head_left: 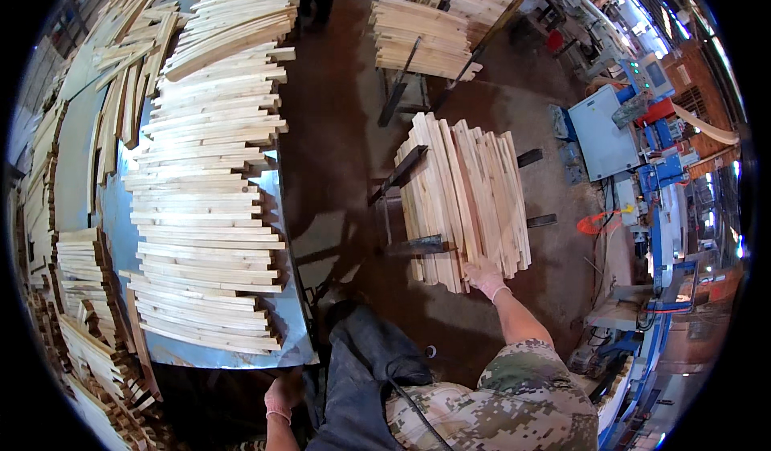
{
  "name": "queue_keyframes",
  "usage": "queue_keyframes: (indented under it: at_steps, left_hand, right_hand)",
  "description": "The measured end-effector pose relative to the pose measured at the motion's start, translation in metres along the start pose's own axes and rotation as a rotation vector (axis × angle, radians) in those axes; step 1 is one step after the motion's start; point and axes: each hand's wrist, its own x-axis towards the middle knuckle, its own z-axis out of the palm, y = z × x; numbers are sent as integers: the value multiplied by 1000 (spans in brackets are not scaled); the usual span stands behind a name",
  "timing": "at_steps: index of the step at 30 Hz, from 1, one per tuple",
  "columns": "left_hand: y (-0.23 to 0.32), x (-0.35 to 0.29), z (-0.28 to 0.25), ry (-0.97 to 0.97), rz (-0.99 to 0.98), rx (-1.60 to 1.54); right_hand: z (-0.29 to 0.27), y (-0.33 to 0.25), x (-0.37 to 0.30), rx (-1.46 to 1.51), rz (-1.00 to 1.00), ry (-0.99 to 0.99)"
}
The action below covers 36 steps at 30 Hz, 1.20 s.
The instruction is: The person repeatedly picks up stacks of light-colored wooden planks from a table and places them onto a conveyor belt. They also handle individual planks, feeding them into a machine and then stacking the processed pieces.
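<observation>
My right hand, in a pale pinkish glove, reaches forward to the near end of a stack of wooden strips. Its fingers lie stretched over the strip ends, and I see no strip lifted in them. Dark metal arms of a rack hold this stack at its sides. My left hand, gloved the same way, hangs low by the near edge of a blue-grey metal table. Shadow and blur hide its fingers, and nothing shows in its grasp.
A long row of light strips covers the table on my left, with loose pieces beyond it. Another racked wood pile stands ahead. Blue machinery with a grey cabinet lines the right. An orange coil hangs there.
</observation>
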Motion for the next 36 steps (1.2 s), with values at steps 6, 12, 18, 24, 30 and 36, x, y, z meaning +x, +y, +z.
queue_keyframes:
  at_steps: [6, 12, 18, 24, 30, 36]
  left_hand:
    - [51, -24, -18, 263, -112, -331]
    - [103, -18, -39, 659, 3, -339]
    - [164, 3, -61, 941, -4, -712]
    - [155, 63, -81, 1041, -92, -429]
    - [106, 85, -82, 1101, 49, -694]
    - [102, 45, -127, 645, 157, -1508]
  right_hand:
    - [18, 21, 58, -489, 9, 236]
    - [41, -180, 66, 7, -677, 339]
    - [182, -388, 110, 75, -938, -234]
    - [282, -501, 162, 7, -865, -64]
    - [299, -456, 121, 160, -889, -226]
    - [294, -434, 118, -163, -1164, -425]
